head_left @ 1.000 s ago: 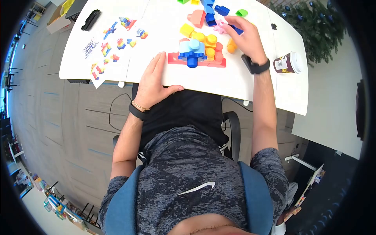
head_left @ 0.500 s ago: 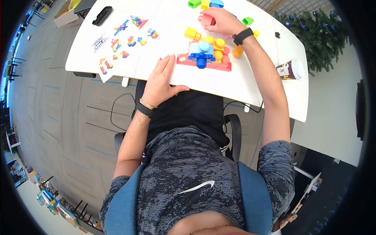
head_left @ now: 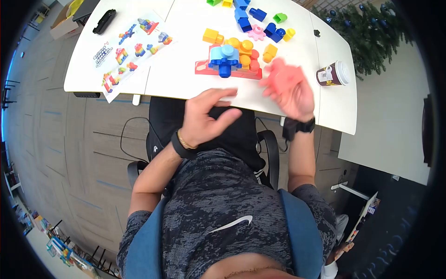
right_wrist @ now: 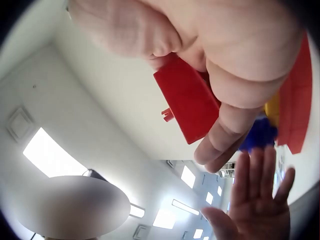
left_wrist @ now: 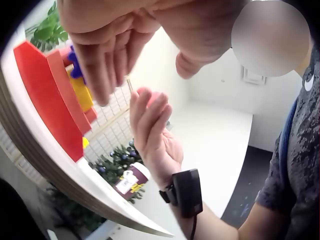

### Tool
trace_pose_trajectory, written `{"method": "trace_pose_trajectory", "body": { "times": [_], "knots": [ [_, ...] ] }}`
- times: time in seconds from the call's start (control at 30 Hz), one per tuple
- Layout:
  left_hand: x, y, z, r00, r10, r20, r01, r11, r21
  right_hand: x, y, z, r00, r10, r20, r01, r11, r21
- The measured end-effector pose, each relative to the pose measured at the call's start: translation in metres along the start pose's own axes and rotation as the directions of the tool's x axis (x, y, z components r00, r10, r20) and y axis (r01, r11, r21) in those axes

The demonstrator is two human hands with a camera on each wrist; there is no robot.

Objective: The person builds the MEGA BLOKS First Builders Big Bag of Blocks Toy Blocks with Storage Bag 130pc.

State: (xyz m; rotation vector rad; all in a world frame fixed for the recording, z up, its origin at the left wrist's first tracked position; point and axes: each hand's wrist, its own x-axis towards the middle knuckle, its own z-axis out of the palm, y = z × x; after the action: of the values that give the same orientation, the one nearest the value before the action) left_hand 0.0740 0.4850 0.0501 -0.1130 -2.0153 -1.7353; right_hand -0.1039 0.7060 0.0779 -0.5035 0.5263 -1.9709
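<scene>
Two bare hands here, and only one is busy. Right hand (head_left: 297,95) is gripping a red plastic building block (right_wrist: 187,100) between thumb and fingers, just right of the landmark, a chunky plastic block model (head_left: 226,60) with a long red base and a dark blue gear on its near side. Left hand (head_left: 204,118) is holding nothing, fingers loosely stretched, on the near side of the model.

What could go wrong, imo: the block might slip if that grip is loose, and being on the model's near side, it could bounce off the table edge. A careless left-hand swing could also clip the gear, since it sticks out toward the person. And if the right arm drifts wide, the brown paper cup with a white lid (head_left: 332,73), well right of the model, might get knocked over.

As for the surface: smooth white tabletop (head_left: 179,86), a printed sheet of colourful block builds (head_left: 132,49) left of the model, and a pink plastic gear (head_left: 256,32) among loose blocks beyond it. Further out, grey carpet floor (head_left: 111,153) on the near left, and a green tree with blue baubles (head_left: 364,37) far right.
</scene>
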Motion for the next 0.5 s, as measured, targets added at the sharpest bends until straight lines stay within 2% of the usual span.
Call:
{"method": "trace_pose_trajectory", "body": {
  "times": [0.03,0.07,0.1,0.13,0.17,0.23,0.27,0.3,0.33,0.4,0.43,0.47,0.5],
  "knots": [
    [0.003,-0.001,0.013,1.0,0.025,0.009,-0.025,0.999,-0.032,-0.008,0.014,0.003,0.996,0.091,0.004,-0.09,0.993,-0.07],
    [0.005,-0.002,0.024,0.999,0.05,0.017,-0.049,0.997,-0.067,-0.016,0.028,0.004,0.983,0.18,-0.018,-0.181,0.983,-0.026],
    [0.003,-0.004,0.032,0.999,0.047,0.017,-0.045,0.996,-0.071,-0.019,0.043,0.016,0.969,0.205,-0.135,-0.219,0.971,-0.097],
    [-0.002,-0.006,0.039,0.997,-0.038,0.064,0.051,0.978,-0.201,-0.021,0.054,0.025,0.943,0.221,-0.249,-0.266,0.95,-0.162],
    [-0.006,-0.007,0.041,0.986,-0.115,0.121,0.149,0.935,-0.321,-0.024,0.057,0.029,0.942,0.225,-0.248,-0.268,0.95,-0.159],
    [-0.014,-0.012,0.036,0.979,-0.14,0.151,0.186,0.913,-0.363,-0.025,0.061,0.035,0.914,0.191,-0.359,-0.299,0.914,-0.274],
    [-0.018,-0.014,0.032,0.97,-0.158,0.184,0.221,0.887,-0.405,-0.023,0.051,0.039,0.931,0.199,-0.307,-0.3,0.896,-0.328],
    [-0.022,-0.014,0.028,0.971,-0.16,0.177,0.22,0.889,-0.401,-0.02,0.03,0.044,0.925,0.237,-0.296,-0.37,0.736,-0.567],
    [-0.027,-0.014,0.024,0.974,-0.155,0.165,0.216,0.858,-0.466,-0.016,0.005,0.047,0.916,0.275,-0.292,-0.397,0.513,-0.761],
    [-0.032,-0.015,0.015,0.977,-0.157,0.143,0.21,0.826,-0.524,0.002,-0.039,0.029,0.964,-0.05,-0.259,-0.202,0.494,-0.846],
    [-0.032,-0.017,0.009,0.965,-0.177,0.193,0.257,0.782,-0.568,0.023,-0.055,0.015,0.943,-0.263,-0.203,-0.117,0.31,-0.944],
    [-0.033,-0.018,0.005,0.95,-0.191,0.248,0.305,0.735,-0.605,0.048,-0.067,0.0,0.884,-0.458,-0.099,-0.062,0.096,-0.993],
    [-0.032,-0.019,0.003,0.954,-0.189,0.233,0.292,0.761,-0.579,0.072,-0.073,-0.017,0.872,-0.488,-0.037,-0.075,-0.058,-0.996]
  ]
}}
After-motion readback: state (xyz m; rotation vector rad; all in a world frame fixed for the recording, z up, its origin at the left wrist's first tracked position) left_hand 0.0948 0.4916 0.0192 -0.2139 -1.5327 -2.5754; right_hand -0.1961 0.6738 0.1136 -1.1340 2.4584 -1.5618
